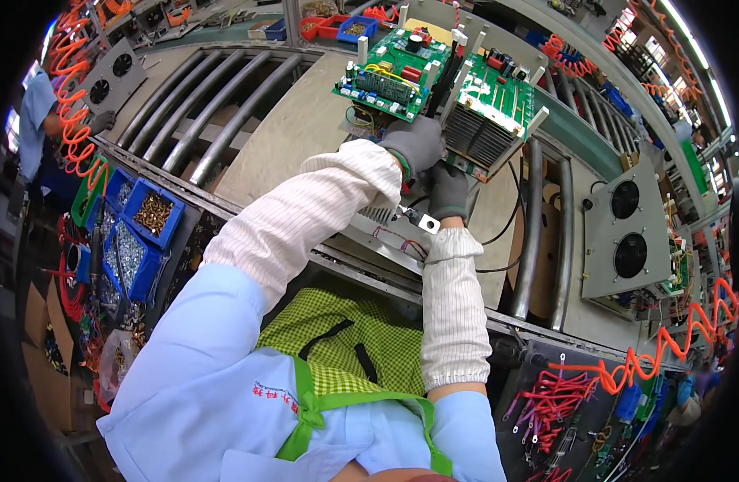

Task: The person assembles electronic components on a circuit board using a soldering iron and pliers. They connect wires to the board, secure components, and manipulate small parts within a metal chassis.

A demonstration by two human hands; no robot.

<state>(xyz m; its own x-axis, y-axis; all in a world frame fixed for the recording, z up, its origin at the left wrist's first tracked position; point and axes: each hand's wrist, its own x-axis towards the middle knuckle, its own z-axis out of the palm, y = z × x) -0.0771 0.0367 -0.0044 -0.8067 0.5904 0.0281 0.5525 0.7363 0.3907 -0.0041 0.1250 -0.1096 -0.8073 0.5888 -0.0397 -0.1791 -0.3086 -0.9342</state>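
Note:
Both my hands wear grey gloves and reach into an electronic assembly on the workbench. My left hand [416, 146] is curled just below the green circuit board [389, 76] with a yellow wire on it; what its fingers close on is hidden. Beside and nearer to me, my right hand [447, 193] reaches up under the dark finned heat sink [483, 145]; its fingertips are out of sight. Above that heat sink lies a second green circuit board [494, 92] among white posts. A flat metal tab with a hole [428, 224] sticks out by my right wrist.
Steel rollers [212, 120] run left of the assembly; another roller [530, 233] stands right. Blue bins [154, 215] of brass fasteners and screws sit at left. A grey two-fan panel [628, 229] stands right, above red cables [550, 398]. Orange coiled hoses [626, 373] hang about. A co-worker's gloved hand [102, 121] shows far left.

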